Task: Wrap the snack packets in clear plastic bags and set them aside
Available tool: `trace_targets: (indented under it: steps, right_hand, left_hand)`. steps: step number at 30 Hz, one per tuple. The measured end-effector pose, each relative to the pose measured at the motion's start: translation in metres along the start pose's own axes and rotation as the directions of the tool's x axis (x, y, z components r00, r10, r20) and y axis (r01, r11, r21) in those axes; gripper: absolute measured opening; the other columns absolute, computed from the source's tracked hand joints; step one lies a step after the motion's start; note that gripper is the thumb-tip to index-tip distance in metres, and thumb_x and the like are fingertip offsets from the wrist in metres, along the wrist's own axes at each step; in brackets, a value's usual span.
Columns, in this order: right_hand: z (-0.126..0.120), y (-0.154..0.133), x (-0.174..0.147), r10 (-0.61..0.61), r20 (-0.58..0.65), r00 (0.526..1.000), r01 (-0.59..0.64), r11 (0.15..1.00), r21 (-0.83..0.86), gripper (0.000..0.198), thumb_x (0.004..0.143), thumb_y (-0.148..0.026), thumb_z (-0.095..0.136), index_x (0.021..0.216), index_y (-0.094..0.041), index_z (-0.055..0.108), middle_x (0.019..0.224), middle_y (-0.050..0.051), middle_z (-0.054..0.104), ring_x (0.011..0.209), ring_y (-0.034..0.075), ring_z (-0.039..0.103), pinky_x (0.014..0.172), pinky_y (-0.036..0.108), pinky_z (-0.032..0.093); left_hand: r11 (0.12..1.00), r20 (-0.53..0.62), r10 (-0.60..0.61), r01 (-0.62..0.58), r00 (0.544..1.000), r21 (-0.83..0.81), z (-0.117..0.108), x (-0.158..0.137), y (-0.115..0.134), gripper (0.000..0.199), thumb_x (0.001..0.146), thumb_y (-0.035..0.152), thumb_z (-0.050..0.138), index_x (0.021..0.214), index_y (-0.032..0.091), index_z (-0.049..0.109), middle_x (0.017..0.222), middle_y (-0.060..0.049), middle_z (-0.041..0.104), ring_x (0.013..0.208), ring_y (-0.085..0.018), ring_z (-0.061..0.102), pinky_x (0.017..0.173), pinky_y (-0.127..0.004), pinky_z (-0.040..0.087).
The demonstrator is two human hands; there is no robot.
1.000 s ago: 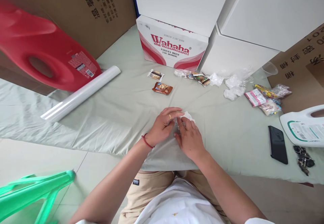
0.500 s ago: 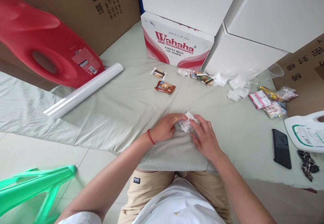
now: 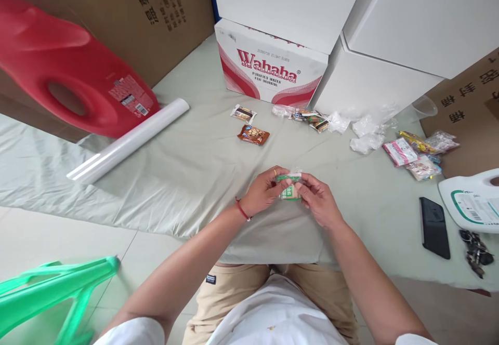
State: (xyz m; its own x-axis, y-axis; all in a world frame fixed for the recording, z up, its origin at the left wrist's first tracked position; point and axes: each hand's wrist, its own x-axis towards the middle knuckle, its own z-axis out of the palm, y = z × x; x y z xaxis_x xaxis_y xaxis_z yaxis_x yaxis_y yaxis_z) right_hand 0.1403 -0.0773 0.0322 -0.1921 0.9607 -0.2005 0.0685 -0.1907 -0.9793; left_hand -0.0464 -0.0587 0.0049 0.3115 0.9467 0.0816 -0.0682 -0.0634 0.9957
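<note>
Between my two hands is a small snack packet (image 3: pixel 289 193) with green and white print, inside clear plastic wrap. My left hand (image 3: pixel 263 191) pinches its left side with thumb and fingers. On the other side, my right hand (image 3: pixel 318 198) grips the right edge, its thumb on the front. Fingers cover parts of the packet. Farther back on the cloth lie a brown cookie packet (image 3: pixel 253 134) and a clear-wrapped snack (image 3: pixel 243 113).
Crumpled plastic wrap (image 3: pixel 367 143) and several snack packets (image 3: pixel 400 152) lie to the right. A phone (image 3: pixel 434 227), keys (image 3: pixel 476 252) and a white bottle (image 3: pixel 473 199) are near the right edge. At left are a plastic film roll (image 3: pixel 128 141) and a red jug (image 3: pixel 78 75). A water box (image 3: pixel 273 67) stands behind.
The wrapped packet has been turned over, so its green print now shows instead of crumpled clear plastic. Both hands have closed on it; the right hand's fingers were spread before.
</note>
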Motion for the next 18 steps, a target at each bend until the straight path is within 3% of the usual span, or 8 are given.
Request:
trace_targets:
  steps: [3, 7, 14, 18]
  right_hand:
    - [-0.007, 0.002, 0.005, 0.103, -0.077, 0.992, -0.097, 0.992, 0.074, 0.054, 0.080, -0.063, 0.077, 0.111, -0.019, 0.077, 0.069, -0.001, 0.060, 0.055, 0.010, 0.042, 0.047, 0.023, 0.032]
    - [-0.011, 0.015, 0.016, 0.115, -0.179, 0.977, -0.098, 0.990, 0.102, 0.050, 0.069, -0.057, 0.085, 0.103, -0.021, 0.079, 0.071, -0.001, 0.065, 0.055, 0.010, 0.042, 0.048, 0.024, 0.032]
    - [-0.010, 0.022, 0.024, 0.079, -0.277, 0.958, -0.032, 0.985, 0.172, 0.034, 0.064, -0.047, 0.089, 0.084, -0.021, 0.080, 0.087, 0.004, 0.073, 0.057, 0.009, 0.044, 0.049, 0.025, 0.035]
    - [-0.010, 0.021, 0.024, 0.105, -0.268, 0.958, -0.060, 0.983, 0.174, 0.033, 0.064, -0.046, 0.089, 0.082, -0.020, 0.079, 0.075, 0.000, 0.068, 0.055, 0.009, 0.044, 0.047, 0.025, 0.034]
  left_hand:
    - [0.991, 0.017, -0.035, 0.033, 0.999, 0.126, 0.011, 0.014, -0.006, 0.036, 0.098, 0.048, 0.055, 0.095, 0.016, 0.071, 0.080, -0.001, 0.066, 0.072, -0.014, 0.057, 0.068, -0.025, 0.046]
    - [0.953, 0.026, 0.019, -0.026, 0.999, 0.303, 0.015, 0.026, -0.014, 0.031, 0.096, 0.041, 0.055, 0.090, 0.017, 0.074, 0.082, -0.002, 0.072, 0.077, -0.016, 0.062, 0.071, -0.026, 0.048]
    - [0.988, 0.226, -0.147, 0.131, 0.963, 0.082, -0.004, 0.027, -0.016, 0.039, 0.097, 0.043, 0.053, 0.110, 0.014, 0.075, 0.086, -0.005, 0.075, 0.070, -0.015, 0.065, 0.067, -0.027, 0.057]
    - [0.977, 0.171, -0.118, 0.084, 0.978, 0.195, -0.008, 0.027, -0.017, 0.034, 0.094, 0.036, 0.056, 0.108, 0.015, 0.078, 0.082, -0.003, 0.076, 0.069, -0.015, 0.065, 0.065, -0.024, 0.054]
